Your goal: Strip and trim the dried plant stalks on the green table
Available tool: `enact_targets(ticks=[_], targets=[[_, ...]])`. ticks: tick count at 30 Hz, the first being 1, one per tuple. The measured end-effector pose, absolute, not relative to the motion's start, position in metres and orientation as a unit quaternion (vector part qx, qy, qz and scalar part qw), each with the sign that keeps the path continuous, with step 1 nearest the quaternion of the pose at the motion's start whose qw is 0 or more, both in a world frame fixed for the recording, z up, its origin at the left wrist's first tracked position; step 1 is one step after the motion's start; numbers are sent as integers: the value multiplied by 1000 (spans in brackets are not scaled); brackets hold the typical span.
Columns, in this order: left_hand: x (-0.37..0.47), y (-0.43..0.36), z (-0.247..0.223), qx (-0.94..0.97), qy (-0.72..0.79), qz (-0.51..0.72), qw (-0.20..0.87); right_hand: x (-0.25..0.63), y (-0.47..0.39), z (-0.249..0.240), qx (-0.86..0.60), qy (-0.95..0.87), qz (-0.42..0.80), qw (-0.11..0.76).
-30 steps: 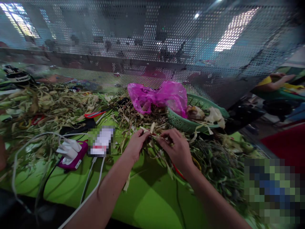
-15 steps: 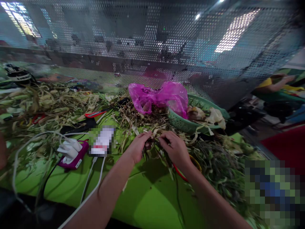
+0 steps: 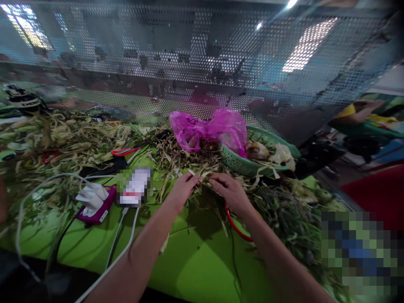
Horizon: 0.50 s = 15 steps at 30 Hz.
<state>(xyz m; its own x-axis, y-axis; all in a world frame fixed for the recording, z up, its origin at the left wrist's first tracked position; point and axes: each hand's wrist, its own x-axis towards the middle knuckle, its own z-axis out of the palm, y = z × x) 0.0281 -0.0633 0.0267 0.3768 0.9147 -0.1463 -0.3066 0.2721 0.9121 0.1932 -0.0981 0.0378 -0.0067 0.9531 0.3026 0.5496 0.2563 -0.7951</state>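
Near the middle of the green tabletop (image 3: 189, 261), my left hand (image 3: 184, 189) is closed in a pinch on a pale dried plant strip (image 3: 192, 172). Just to its right, my right hand (image 3: 229, 191) has its fingers curled at strips of the same dry material; what lies between its fingertips is too small to tell. The two hands are a short gap apart. A heap of dried stalks (image 3: 176, 155) lies right behind them. Under my right wrist, a red ring-shaped handle (image 3: 235, 225) shows on the table.
A pink plastic bag (image 3: 211, 126) leans on a green basket (image 3: 252, 166) holding pale husks. To the left are a phone (image 3: 135, 187), white plugs in a purple power strip (image 3: 101, 208), cables and a red cutter (image 3: 126, 150). Leafy piles flank both sides; a perforated metal screen (image 3: 158, 71) stands behind.
Both hands have shifted slightly, and a pale strip now shows at my left fingertips. More of the red ring is visible beside my right wrist. The view has moved a little.
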Motion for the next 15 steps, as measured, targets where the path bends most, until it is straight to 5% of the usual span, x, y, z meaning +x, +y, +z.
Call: enact_targets(ticks=[5,15], targets=[[32,-69,26,480,353,392,701,182,-100,33,-513,-533,415,529],[37,-73,28,477,317,365,734,192,-95,26,-545,-470,385,578]])
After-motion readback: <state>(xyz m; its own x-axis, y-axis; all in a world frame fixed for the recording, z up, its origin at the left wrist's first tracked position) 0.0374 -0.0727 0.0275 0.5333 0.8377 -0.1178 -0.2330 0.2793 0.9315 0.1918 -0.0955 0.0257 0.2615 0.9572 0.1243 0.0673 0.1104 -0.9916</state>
